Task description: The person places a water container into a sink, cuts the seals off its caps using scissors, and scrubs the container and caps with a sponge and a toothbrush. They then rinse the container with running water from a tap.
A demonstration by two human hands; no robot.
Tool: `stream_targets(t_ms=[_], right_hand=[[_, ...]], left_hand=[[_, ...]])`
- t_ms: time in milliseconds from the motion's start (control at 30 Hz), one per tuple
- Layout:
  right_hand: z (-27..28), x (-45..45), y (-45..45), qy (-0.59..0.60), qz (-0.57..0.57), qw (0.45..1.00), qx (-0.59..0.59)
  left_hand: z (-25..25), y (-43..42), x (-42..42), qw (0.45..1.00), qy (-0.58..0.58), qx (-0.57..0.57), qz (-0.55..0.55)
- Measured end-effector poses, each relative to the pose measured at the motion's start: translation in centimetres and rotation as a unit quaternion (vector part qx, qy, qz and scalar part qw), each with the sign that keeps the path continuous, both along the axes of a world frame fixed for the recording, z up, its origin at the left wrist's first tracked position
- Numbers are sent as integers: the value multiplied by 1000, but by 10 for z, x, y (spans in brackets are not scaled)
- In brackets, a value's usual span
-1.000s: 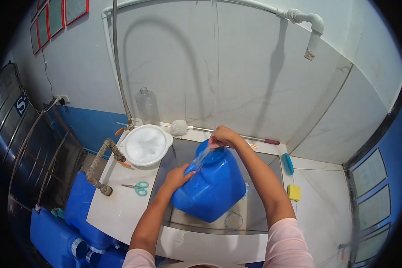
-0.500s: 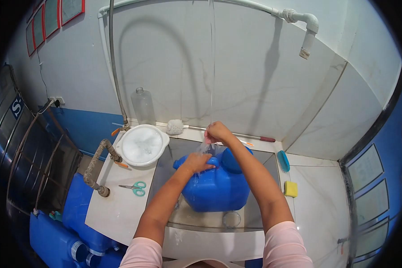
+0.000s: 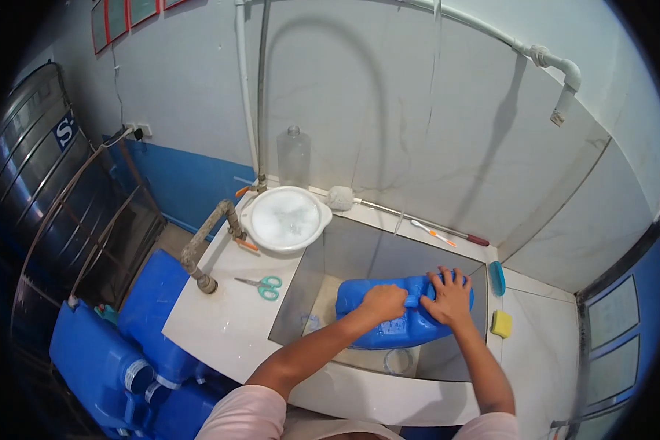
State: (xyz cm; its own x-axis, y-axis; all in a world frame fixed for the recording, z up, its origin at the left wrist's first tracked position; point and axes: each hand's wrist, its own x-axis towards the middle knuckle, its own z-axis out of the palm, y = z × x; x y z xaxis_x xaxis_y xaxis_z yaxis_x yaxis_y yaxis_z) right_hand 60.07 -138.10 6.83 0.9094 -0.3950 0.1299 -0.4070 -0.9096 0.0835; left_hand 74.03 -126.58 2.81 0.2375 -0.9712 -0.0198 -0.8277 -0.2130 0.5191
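A blue plastic jerrycan (image 3: 389, 336) lies in the sink basin (image 3: 308, 279), its handle side up. My left hand (image 3: 383, 303) is closed around its handle. My right hand (image 3: 449, 295) rests with fingers spread over the round blue cap (image 3: 438, 287) at the jerrycan's right end, partly covering it. A clear ring-shaped item (image 3: 398, 361) lies on the basin floor in front of the jerrycan. A thin stream of water (image 3: 434, 66) falls from above, behind my hands.
Left of the basin are a white tub of suds (image 3: 286, 218), green-handled scissors (image 3: 270, 288) and a pipe tap (image 3: 207, 282). Behind it lie a long-handled brush (image 3: 341, 198) and a toothbrush (image 3: 433, 232). A yellow sponge (image 3: 501, 323) and teal brush (image 3: 497, 279) sit at right. Blue jerrycans (image 3: 99, 363) stand lower left.
My right hand has left the falling water and come down onto the cap. The jerrycan has shifted and tipped within the basin, my left hand still on its handle. The view has turned left.
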Motion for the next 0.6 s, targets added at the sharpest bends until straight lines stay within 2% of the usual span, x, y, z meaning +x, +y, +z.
stream_targets(t_ms=[67,100,167,200,267,300,333,400,467,500,567,600], right_hand=[[-11,-5,13,-75,-170,983,-10],[-13,-7,22,-76,-152,985,-11],[-13,-12,35,-94,-219,971,-19],[-16,-16,36,-96,-193,976,-23],[-24,-24,22,-223,-166,957,81],[-23,-35,8,-336,-97,924,152],[-19,-50,-7,-438,-31,869,229],[2,-89,-21,-560,-98,771,287],[0,-116,-38,-585,-91,679,434],[-1,-124,-34,-573,-80,682,448],[0,-130,-25,-617,-90,634,457],[-4,-129,-24,-608,-76,636,469]], left_hand=[[-2,7,-16,1000,-3,-10,7],[-4,13,-22,1000,-9,-19,10],[-4,24,-23,999,-23,-30,20],[-3,32,-25,999,-33,-37,10],[0,54,-30,997,-34,-44,49],[3,63,-30,996,-38,-47,62],[9,73,-29,994,-41,-48,87],[32,111,-31,986,-60,-111,106],[70,142,-36,975,-74,-159,137],[82,158,-36,973,-74,-153,157],[103,190,-34,951,-90,-241,171],[116,212,-35,947,-96,-240,191]])
